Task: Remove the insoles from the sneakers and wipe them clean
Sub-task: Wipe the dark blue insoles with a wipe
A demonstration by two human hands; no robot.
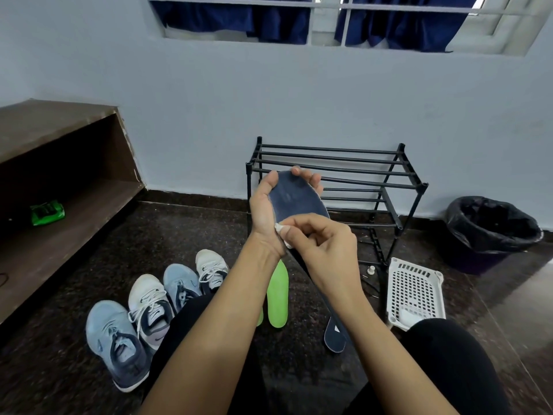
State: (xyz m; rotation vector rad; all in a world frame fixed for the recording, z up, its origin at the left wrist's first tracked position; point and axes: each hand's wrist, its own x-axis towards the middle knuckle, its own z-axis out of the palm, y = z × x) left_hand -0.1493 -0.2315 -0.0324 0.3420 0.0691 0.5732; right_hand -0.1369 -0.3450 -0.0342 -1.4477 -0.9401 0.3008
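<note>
1. The room has a pale blue-grey wall (209, 115) with a barred window (326, 22) at the top, backed by dark blue curtains (269, 22).
2. The floor (194, 232) is dark speckled stone with a dark skirting strip along the wall.
3. At the left stands a brown wooden shelf (74, 211); a green packet (47, 212) lies on its lower board.
4. A black shoe rack (359, 163) of bare bars stands against the wall. A black-lined bin (490, 232) stands on the floor at its right.
5. A white perforated basket (414, 283) lies on the floor in front of the rack.
6. 4 sneakers (151, 304) stand in a row on the floor at the left, 2 blue-grey and 2 white, alternating.
7. 2 green insoles (278, 295) lie on the floor beside the sneakers, 1 mostly hidden by the left forearm.
8. The left hand (264, 211) grips a dark blue insole (296, 199) around its toe end, raised in front of the rack.
9. The right hand (326, 241) pinches a small white wipe (280, 228) against the insole's surface, touching the left palm.
10. A dark heel end shows under the right forearm; whether it belongs to the same insole cannot be told.
</note>
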